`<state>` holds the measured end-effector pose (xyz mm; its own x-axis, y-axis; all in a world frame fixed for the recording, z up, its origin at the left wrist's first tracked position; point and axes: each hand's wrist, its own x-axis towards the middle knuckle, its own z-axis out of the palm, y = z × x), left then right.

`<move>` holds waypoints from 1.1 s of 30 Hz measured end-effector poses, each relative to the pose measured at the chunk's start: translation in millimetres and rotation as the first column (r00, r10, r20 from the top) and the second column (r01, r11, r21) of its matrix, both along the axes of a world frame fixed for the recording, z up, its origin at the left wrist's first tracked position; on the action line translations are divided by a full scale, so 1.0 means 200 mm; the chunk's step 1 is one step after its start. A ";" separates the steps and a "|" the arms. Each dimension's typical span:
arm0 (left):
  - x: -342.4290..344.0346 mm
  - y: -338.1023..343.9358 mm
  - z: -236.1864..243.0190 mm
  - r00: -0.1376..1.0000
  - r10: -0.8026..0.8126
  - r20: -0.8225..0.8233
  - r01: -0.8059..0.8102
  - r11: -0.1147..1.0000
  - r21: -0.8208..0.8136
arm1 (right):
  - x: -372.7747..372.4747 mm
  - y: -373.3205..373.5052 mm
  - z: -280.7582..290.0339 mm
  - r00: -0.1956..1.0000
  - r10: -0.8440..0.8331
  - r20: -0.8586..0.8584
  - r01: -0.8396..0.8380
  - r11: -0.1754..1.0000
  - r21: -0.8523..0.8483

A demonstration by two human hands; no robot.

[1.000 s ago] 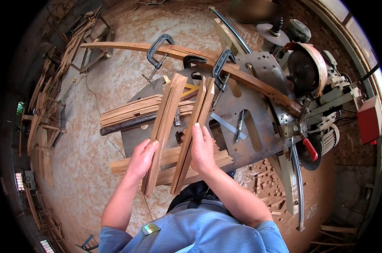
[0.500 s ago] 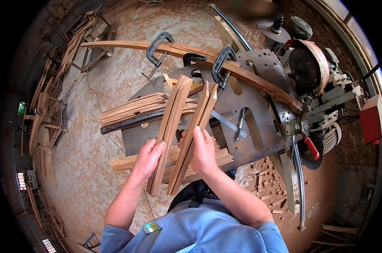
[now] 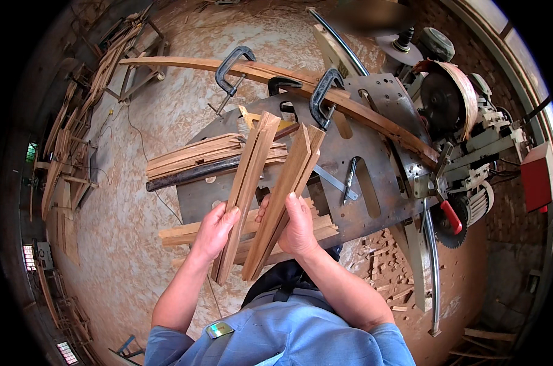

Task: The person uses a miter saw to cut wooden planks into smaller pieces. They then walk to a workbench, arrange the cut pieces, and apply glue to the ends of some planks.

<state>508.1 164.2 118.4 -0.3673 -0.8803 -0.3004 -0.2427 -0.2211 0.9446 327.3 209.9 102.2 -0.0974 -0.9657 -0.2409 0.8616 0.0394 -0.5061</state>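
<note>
My left hand (image 3: 215,232) grips a narrow, lengthwise-grooved wooden piece (image 3: 250,163), thumb across its face. My right hand (image 3: 296,229) is closed round a second such piece (image 3: 293,171), tilted alongside the first with a gap between them; some of its fingers curl behind it. Both are held above a steel plate table (image 3: 389,204) bearing stacked wooden strips (image 3: 191,154), a dark metal bar (image 3: 182,179), more loose strips (image 3: 317,229), a partly hidden yellow square (image 3: 249,116), a steel ruler (image 3: 331,182) and a pen (image 3: 351,180).
C-clamps (image 3: 227,67) (image 3: 322,91) hold a long curved wooden beam (image 3: 398,131) across the table. At right are a circular saw blade (image 3: 438,100), machinery and a red-handled toggle clamp (image 3: 450,216). Timber racks (image 3: 96,91) line the left; offcuts (image 3: 383,262) litter the floor.
My left hand and its piece have shifted slightly right. The piece in my right hand has turned to show a different face, its top tilting right and lower, with that hand a little lower.
</note>
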 end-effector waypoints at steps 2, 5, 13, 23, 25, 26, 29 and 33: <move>0.00 0.00 0.01 1.000 0.001 0.001 -0.001 1.000 0.020 | 0.01 -0.01 0.01 0.996 -0.043 -0.072 0.046 0.998 0.052; 0.01 0.01 0.02 1.000 0.000 -0.002 0.000 1.000 0.001 | 0.02 -0.02 0.01 0.994 -0.070 -0.088 0.077 0.994 0.079; 0.02 0.03 0.02 1.000 -0.007 -0.028 0.007 1.000 -0.002 | 0.05 0.00 -0.02 0.996 -0.082 -0.033 0.085 0.991 0.101; 0.01 0.05 0.08 1.000 -0.020 -0.009 0.020 1.000 -0.007 | 0.08 -0.02 0.00 0.990 -0.031 -0.137 0.058 0.980 0.193; 0.01 0.06 0.09 1.000 -0.021 0.001 0.021 1.000 -0.004 | 0.09 -0.01 0.00 0.988 -0.028 -0.153 0.055 0.982 0.180; 0.01 0.06 0.10 1.000 -0.021 0.005 0.021 1.000 -0.003 | 0.09 -0.01 0.00 0.987 -0.026 -0.161 0.055 0.983 0.173; 0.02 0.07 0.10 1.000 -0.024 0.008 0.024 1.000 -0.011 | 0.10 0.00 0.01 0.990 -0.001 -0.143 0.031 0.978 0.208; 0.02 0.08 0.11 1.000 -0.027 -0.002 0.027 1.000 0.012 | 0.11 0.01 0.04 0.987 -0.017 -0.163 0.049 0.979 0.197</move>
<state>512.2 180.5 139.7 -0.3914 -0.8663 -0.3103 -0.2468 -0.2260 0.9423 350.3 211.9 110.1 -0.1814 -0.8952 -0.4072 0.7729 0.1262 -0.6218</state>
